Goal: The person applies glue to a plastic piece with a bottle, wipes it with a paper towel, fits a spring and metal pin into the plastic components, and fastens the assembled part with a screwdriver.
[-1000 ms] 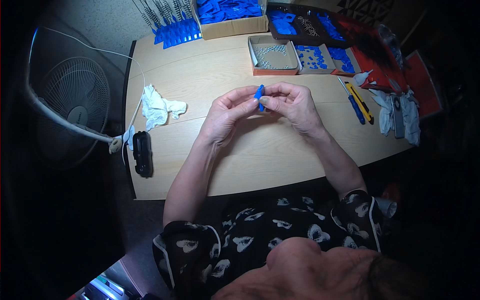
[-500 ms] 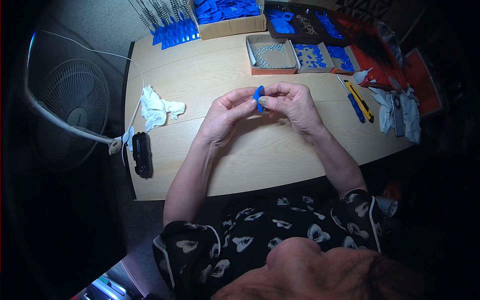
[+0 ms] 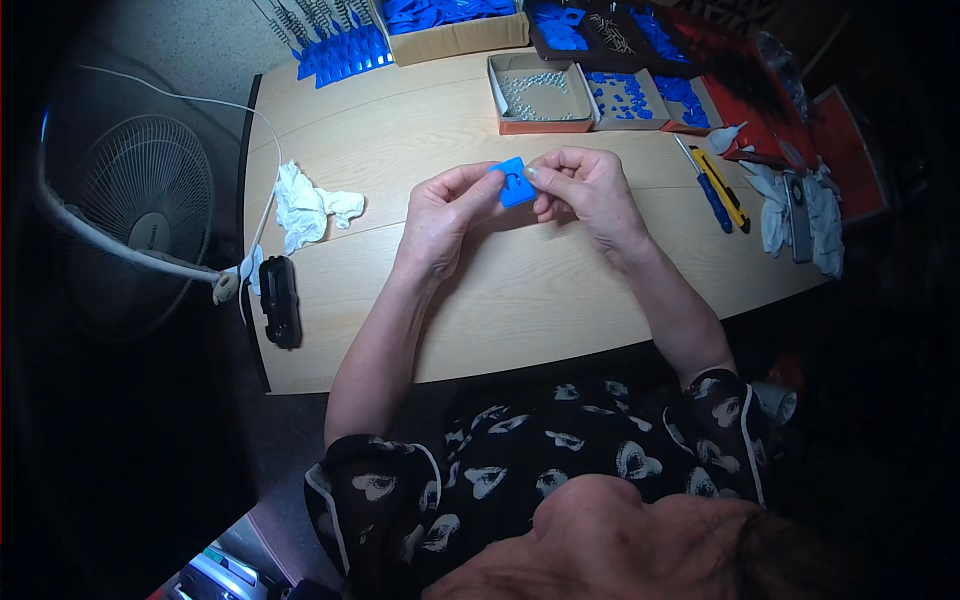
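A small flat blue plastic piece (image 3: 517, 189) with a cut-out in its face is held above the middle of the table. My left hand (image 3: 442, 212) pinches its left side between thumb and fingers. My right hand (image 3: 596, 200) is closed at its upper right edge, thumb and forefinger on it and the other fingers curled. Whether a smaller part sits between the right fingertips is hidden. Beyond my hands stand a shallow box of small clear or silvery beads (image 3: 541, 92) and a box of tiny blue parts (image 3: 622, 98).
Farther back are a carton of blue pieces (image 3: 455, 42), a row of blue parts with springs (image 3: 345, 55) and a dark divided tray (image 3: 612, 58). At right lie a screwdriver (image 3: 712, 200) and a yellow cutter (image 3: 722, 190); at left, crumpled tissue (image 3: 308, 208) and a black case (image 3: 281, 302).
The blue piece has turned from edge-on to showing its flat face with the cut-out. My right hand has shifted to its upper right edge. The whole view has moved slightly.
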{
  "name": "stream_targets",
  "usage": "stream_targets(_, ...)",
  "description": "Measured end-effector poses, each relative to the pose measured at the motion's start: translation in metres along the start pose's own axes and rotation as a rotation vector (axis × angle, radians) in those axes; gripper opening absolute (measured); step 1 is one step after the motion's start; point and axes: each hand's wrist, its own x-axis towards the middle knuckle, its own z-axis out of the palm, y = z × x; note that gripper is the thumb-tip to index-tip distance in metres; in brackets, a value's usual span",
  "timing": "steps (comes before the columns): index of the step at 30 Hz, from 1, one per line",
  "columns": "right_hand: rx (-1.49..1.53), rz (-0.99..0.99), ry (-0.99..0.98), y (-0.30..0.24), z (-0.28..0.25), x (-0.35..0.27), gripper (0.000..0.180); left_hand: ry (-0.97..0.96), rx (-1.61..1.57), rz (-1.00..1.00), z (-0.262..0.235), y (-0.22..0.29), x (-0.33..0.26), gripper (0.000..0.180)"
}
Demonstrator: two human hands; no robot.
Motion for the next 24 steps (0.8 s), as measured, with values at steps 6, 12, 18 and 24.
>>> stream_targets(6, 0.136, 0.096, -0.089, 0.002, -0.003, 0.003, 0.019, 0.039, -0.101, -0.092, -0.005, -0.001, 0.005, 0.027)
stream_targets(12, 0.096, 0.136, -0.082, 0.0, -0.001, 0.001, 0.019, 0.04, -0.033, -0.054, -0.001, 0.0, 0.002, 0.024)
stream_targets(18, -0.086, -0.026, -0.029, 0.004, 0.007, -0.003, 0.011, -0.015, 0.041, 0.122, -0.004, -0.007, 0.002, 0.02)
stream_targets(24, -0.209, -0.329, 0.064, 0.001, 0.016, -0.015, 0.009, -0.091, 0.093, 0.264, -0.001, 0.002, -0.001, 0.015)
